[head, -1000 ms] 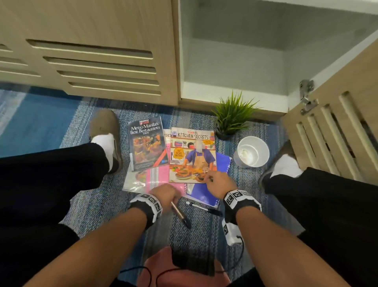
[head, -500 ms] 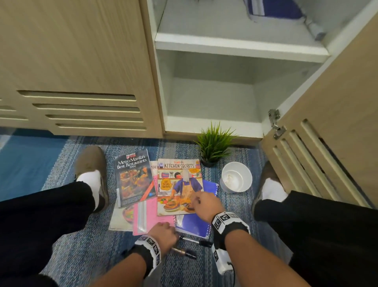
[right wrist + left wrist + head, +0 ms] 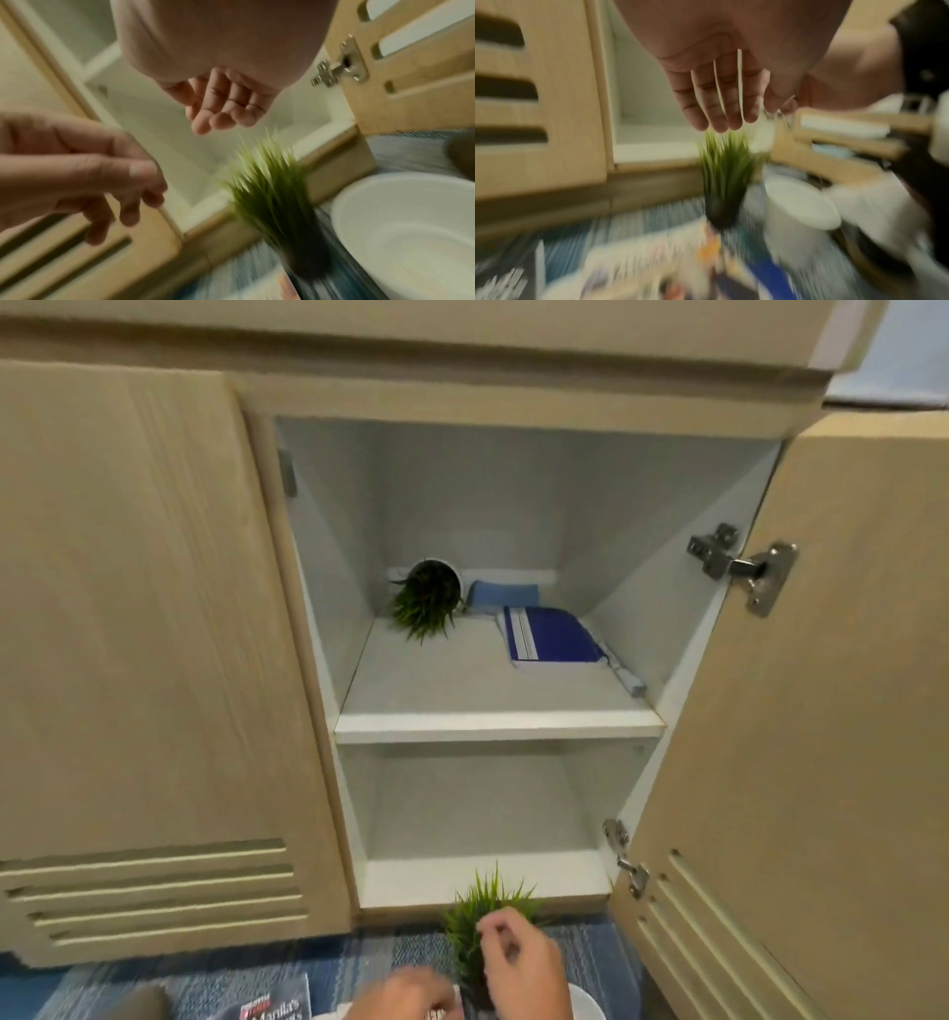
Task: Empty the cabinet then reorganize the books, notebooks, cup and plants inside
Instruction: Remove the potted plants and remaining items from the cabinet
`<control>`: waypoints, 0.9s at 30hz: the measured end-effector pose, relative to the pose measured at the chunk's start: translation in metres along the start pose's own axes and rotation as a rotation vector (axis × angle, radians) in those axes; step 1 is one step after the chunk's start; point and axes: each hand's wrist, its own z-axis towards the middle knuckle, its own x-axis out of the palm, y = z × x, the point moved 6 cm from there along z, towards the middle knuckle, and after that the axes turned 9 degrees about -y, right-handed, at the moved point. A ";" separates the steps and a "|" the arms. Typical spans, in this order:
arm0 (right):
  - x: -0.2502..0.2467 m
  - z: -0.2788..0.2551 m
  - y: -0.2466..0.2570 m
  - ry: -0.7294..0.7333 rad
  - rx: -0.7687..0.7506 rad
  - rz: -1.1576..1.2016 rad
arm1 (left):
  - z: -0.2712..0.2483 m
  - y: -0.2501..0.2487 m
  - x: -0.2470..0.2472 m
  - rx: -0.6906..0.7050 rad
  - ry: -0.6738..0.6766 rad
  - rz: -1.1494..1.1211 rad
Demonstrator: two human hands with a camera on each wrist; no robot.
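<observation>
Light wood-grain laminate cabinet (image 3: 154,634), white inside, louvred slots low on both doors; right door (image 3: 821,711) swung open on metal hinges. Two compartments divided by a white shelf (image 3: 498,726).

Upper compartment: small grass plant in a white pot (image 3: 429,598) tipped on its side at the back left; pale blue flat item (image 3: 503,594) behind; dark blue notebook with white stripes (image 3: 552,636) lying flat at right, a pen (image 3: 624,677) along its right edge.

Blue striped woven rug (image 3: 359,963) on the floor. On it, just before the lower compartment: upright spiky green artificial plant in a dark pot (image 3: 477,927), smooth white round cup (image 3: 411,227) beside it, glossy "Manila's" book (image 3: 277,1006) to the left.

Right hand (image 3: 524,968) over the plant, fingers loosely curled, empty. Left hand (image 3: 405,996) alongside, fingers relaxed and nearly straight, grasping nothing.
</observation>
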 end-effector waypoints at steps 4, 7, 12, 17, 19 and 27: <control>-0.056 0.063 0.079 -0.190 -0.189 0.133 | 0.068 -0.013 -0.117 -0.219 -0.308 -0.036; -0.106 0.100 0.148 -0.286 -0.380 0.113 | 0.116 -0.012 -0.199 -0.289 -0.464 -0.095; -0.166 0.190 0.195 -0.493 -0.372 -0.485 | 0.202 -0.023 -0.267 -0.337 -0.436 -0.008; -0.170 0.252 0.164 -0.169 -0.025 -0.932 | 0.266 -0.053 -0.244 -0.263 -0.205 0.248; -0.166 0.256 0.163 -0.108 -0.019 -1.052 | 0.286 -0.062 -0.227 -0.222 -0.162 0.259; -0.155 0.258 0.149 0.118 0.013 -1.197 | 0.337 -0.069 -0.177 -0.187 0.096 0.277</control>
